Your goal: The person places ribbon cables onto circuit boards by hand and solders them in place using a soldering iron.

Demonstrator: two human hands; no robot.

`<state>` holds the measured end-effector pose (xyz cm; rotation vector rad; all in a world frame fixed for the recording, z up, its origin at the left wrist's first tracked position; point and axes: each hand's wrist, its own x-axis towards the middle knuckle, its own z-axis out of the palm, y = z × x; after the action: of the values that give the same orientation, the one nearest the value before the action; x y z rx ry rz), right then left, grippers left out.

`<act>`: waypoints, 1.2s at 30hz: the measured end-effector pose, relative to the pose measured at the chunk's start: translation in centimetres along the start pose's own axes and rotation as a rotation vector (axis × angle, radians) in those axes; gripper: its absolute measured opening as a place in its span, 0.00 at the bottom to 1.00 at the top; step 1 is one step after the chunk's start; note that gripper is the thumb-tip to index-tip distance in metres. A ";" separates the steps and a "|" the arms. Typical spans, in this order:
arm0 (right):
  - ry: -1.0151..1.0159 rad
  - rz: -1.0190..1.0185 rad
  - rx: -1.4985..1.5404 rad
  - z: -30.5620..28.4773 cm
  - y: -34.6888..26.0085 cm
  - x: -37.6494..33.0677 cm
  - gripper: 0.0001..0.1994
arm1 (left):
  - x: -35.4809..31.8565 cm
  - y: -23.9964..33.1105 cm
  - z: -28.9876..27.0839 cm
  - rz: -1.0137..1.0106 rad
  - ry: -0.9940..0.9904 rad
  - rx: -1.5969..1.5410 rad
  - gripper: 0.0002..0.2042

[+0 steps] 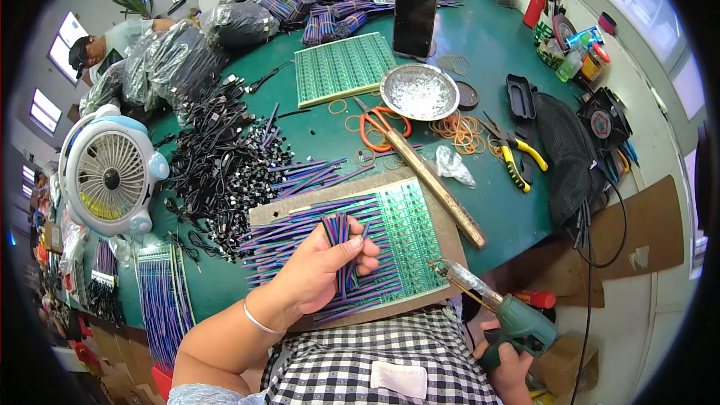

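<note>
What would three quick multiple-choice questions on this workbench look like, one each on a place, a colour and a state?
1. Where is the small fan? A left of the circuit board B on the metal dish C by the pliers
2. What colour are the scissors' handles? A blue B orange C white
3. What is the left hand doing? A resting flat B gripping a bundle of coloured wires C holding the phone

Answers: 1 A, it stands at the table's left edge. 2 B, the loops are orange. 3 B, fingers close round the wires; the right hand holds a green soldering gun.
</note>
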<state>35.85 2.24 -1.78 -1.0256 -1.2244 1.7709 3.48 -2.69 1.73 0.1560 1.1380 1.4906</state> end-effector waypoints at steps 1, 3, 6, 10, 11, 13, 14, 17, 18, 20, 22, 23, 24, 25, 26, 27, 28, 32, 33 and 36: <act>-0.005 -0.003 0.002 0.1 0.1 0.2 0.27 | -0.1 0.2 0.0 0.006 0.002 0.001 0.08; -0.022 -0.025 -0.008 -0.2 0.2 0.0 0.27 | -0.4 0.4 0.0 -0.028 -0.070 0.003 0.07; -0.020 -0.039 -0.021 -0.1 0.1 -0.2 0.27 | -0.1 0.5 -0.1 -0.044 -0.124 0.037 0.07; -0.040 0.073 0.083 0.6 -1.0 0.0 0.27 | -0.8 0.1 0.7 0.056 -0.080 0.423 0.09; -0.019 0.077 0.078 0.7 -1.2 0.0 0.27 | -1.1 0.1 1.0 0.216 -0.027 0.774 0.10; -0.064 0.114 0.080 0.5 -1.2 0.2 0.27 | -1.7 0.4 1.7 0.268 -0.085 1.052 0.10; -0.066 0.129 0.089 0.3 -1.1 0.2 0.28 | -1.6 0.1 1.6 0.402 -0.136 1.195 0.10; -0.068 0.165 0.084 0.1 -1.2 -0.3 0.25 | -1.6 -1.0 1.6 0.660 -0.205 1.418 0.10; -0.065 0.169 0.084 -0.1 -1.5 -0.5 0.25 | -1.8 -1.3 1.6 0.786 -0.211 1.504 0.10; -0.107 0.375 0.022 -0.9 -2.2 -1.1 0.21 | -2.1 -2.0 1.3 0.857 -0.255 1.606 0.11; -0.127 0.396 -0.052 -1.6 -2.1 -1.9 0.23 | -2.0 -2.7 0.9 0.986 -0.322 1.760 0.11; -0.147 0.412 -0.129 -1.6 -2.2 -2.1 0.25 | -1.9 -3.0 0.7 0.984 -0.324 1.756 0.11; -0.145 0.415 -0.131 -1.4 -2.6 -2.1 0.25 | -1.9 -3.3 0.5 0.988 -0.313 1.758 0.11; -0.150 0.413 -0.209 -1.1 -3.1 -2.0 0.23 | -1.9 -3.5 0.4 0.993 -0.302 1.759 0.11; -0.156 0.410 -0.285 -0.9 -3.4 -1.8 0.22 | -1.9 -3.6 0.5 0.993 -0.303 1.758 0.11; -0.154 0.410 -0.286 -1.1 -3.3 -1.5 0.22 | -2.0 -3.5 0.6 0.998 -0.298 1.747 0.11; -0.236 0.292 -0.434 -1.3 -3.0 -1.3 0.21 | -2.1 -3.5 0.7 1.003 -0.292 1.735 0.11; -0.286 -0.019 -0.704 -0.4 -3.4 -0.9 0.17 | -1.8 -3.9 0.5 1.033 -0.287 1.684 0.12; -0.284 -0.020 -0.707 -0.3 -3.4 -0.8 0.17 | -1.8 -3.9 0.5 1.035 -0.293 1.686 0.12; -0.304 -0.114 -0.815 -0.3 -3.3 -0.6 0.16 | -1.8 -4.0 0.6 1.034 -0.295 1.707 0.11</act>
<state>36.80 2.76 1.42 -1.0941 -2.2494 1.3686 7.13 -4.53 0.13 2.2805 1.8796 0.7268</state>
